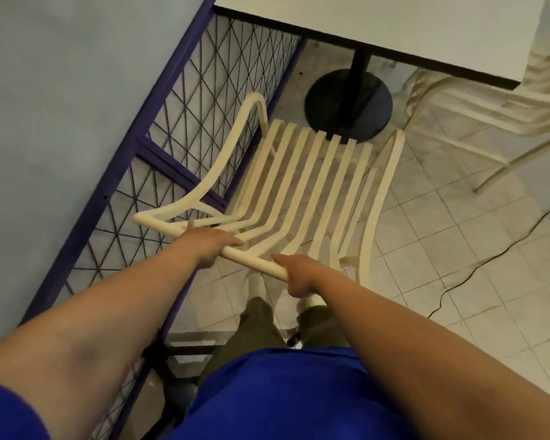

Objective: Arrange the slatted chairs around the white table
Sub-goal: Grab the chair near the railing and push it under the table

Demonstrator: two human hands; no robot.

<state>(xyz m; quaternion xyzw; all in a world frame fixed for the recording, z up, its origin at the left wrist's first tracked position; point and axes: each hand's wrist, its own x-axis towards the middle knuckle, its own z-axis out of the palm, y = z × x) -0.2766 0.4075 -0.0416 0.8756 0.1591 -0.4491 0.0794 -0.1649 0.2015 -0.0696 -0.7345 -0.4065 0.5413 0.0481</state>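
Below the head camera, at centre, we see a cream slatted chair [302, 185] with its back toward the person and its seat pointing at the white table [378, 23]. Chair sits on the tiled floor [458, 217], just beside a purple mesh railing [159, 122] on the left. Its seat front is near the table's black round base [346, 103] but not yet under the tabletop. Whether all the legs touch the floor, we cannot tell.

Left hand [208, 246] grips the chair's top rail [254, 262], fingers held together and curled over it. Right hand [299, 274] grips the same rail closer to its right end, fingers wrapped round it, one digit lying along the rail. Both hands are near each other, a short stretch of bare rail between them.

A second slatted chair [489, 100] stands at the table's right side, partly under the tabletop edge, a bit blurred. Thin black cable [489, 258] runs across the tiles on the right. We also see a blue shirt [283, 392] and olive trousers [254, 328] at the bottom of the frame.
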